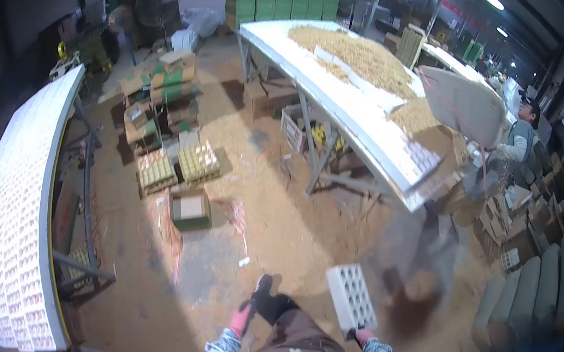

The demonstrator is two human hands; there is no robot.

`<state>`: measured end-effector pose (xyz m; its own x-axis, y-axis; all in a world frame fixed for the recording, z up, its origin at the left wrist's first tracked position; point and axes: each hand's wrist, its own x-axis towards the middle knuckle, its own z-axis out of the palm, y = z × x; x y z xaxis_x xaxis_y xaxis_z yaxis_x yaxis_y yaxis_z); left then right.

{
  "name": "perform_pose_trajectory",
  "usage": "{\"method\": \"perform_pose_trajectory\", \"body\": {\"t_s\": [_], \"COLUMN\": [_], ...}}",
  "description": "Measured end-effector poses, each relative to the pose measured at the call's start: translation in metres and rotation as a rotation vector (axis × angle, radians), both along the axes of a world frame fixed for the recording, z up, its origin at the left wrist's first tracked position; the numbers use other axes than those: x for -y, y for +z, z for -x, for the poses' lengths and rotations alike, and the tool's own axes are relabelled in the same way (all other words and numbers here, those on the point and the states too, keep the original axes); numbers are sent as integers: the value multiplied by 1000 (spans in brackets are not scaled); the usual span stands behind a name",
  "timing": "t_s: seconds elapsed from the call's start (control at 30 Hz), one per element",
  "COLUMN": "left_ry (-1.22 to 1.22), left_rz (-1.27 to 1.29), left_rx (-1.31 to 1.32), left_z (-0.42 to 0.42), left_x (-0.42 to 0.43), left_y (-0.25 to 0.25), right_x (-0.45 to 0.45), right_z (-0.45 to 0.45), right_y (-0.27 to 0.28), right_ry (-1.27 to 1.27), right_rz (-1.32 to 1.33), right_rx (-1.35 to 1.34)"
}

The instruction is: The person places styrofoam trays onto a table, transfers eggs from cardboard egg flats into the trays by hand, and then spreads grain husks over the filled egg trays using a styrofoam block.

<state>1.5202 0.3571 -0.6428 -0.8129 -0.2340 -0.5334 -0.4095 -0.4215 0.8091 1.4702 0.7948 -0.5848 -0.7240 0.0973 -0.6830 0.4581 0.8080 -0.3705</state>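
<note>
The right hand (pixel 362 335) grips a white cell tray (pixel 351 297) by its near end, long axis running forward. Whether the farther left hand (pixel 242 319) is closed cannot be told.

Your right hand (pixel 364 335): at your right, holding one end of a tray (pixel 350 293) that reaches out ahead over the floor (pixel 303 232).
Your left hand (pixel 241 319): beside your left leg (pixel 272 306).
Left counter (pixel 51 178): running along your left, rows of small pieces (pixel 10 240) on top.
Right counter (pixel 373 134): ahead and to your right, a loose heap (pixel 355 54) on it, a crate (pixel 293 131) beneath.
Another person (pixel 518 143): beyond this counter's right side, behind a large sack (pixel 462 104).
Between the counters: an open box (pixel 190 226) nearest you, two tray stacks (pixel 198 163) behind it, cartons (pixel 173 80) farther back.
Far right: a row of bundles (pixel 525 301).
</note>
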Motion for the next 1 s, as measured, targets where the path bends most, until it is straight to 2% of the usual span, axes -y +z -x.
{"method": "perform_pose_trajectory", "body": {"t_s": [0.03,0.07,0.1,0.17,0.23,0.27,0.3,0.33,0.37,0.4,0.43,0.5,0.57,0.6,0.7,0.77,0.83,0.87,0.9,0.93,0.97,1.0], "left_ry": [-82,-89,-113,-165,-263,-314,-329,-348,-367,-278,-187,20,-35,-51,-60,-69,-32,-80,-292,-398,-503,-562], "left_rz": [203,184,214,273,427,514,600,670,740,631,525,309,309,335,327,422,321,385,465,688,634,607], "left_rx": [-67,-48,-78,-149,151,279,293,312,333,320,305,398,404,465,359,203,14,-34,-59,-118,-149,-233], "left_z": [28,55,84,128,145,173,192,199,206,207,210,243,283,310,425,520,626,679,735,788,838,884], "left_x": [6,16,34,56,87,110,134,160,185,222,254,283,315,329,359,369,362,344,335,315,288,268], "left_y": [-28,-56,-46,-2,96,128,132,121,111,50,0,10,9,4,-10,-23,-24,12,35,59,116,132], "right_x": [17,34,57,37,25,73,88,148,171,196,207,240,274,278,298,302,309,309,309,313,304,300], "right_z": [21,44,72,136,181,202,232,261,285,310,335,395,447,475,551,598,636,652,670,687,696,706], "right_y": [1,9,23,-78,-181,-107,-116,10,39,82,82,132,215,223,242,246,256,265,273,297,292,296], "right_ry": [74,121,140,282,371,-202,-194,-550,-615,-735,-666,-544,-518,-505,-497,-493,-591,-646,-701,-690,-740,-785], "right_rz": [-175,-311,-401,-383,-270,-223,-118,201,307,604,654,712,767,753,636,403,366,340,313,404,163,60], "right_rx": [29,65,95,71,88,-5,-153,-38,-102,-73,-156,-218,-292,-413,-854,-921,-1040,-1090,-1145,-1197,-1212,-1191]}}
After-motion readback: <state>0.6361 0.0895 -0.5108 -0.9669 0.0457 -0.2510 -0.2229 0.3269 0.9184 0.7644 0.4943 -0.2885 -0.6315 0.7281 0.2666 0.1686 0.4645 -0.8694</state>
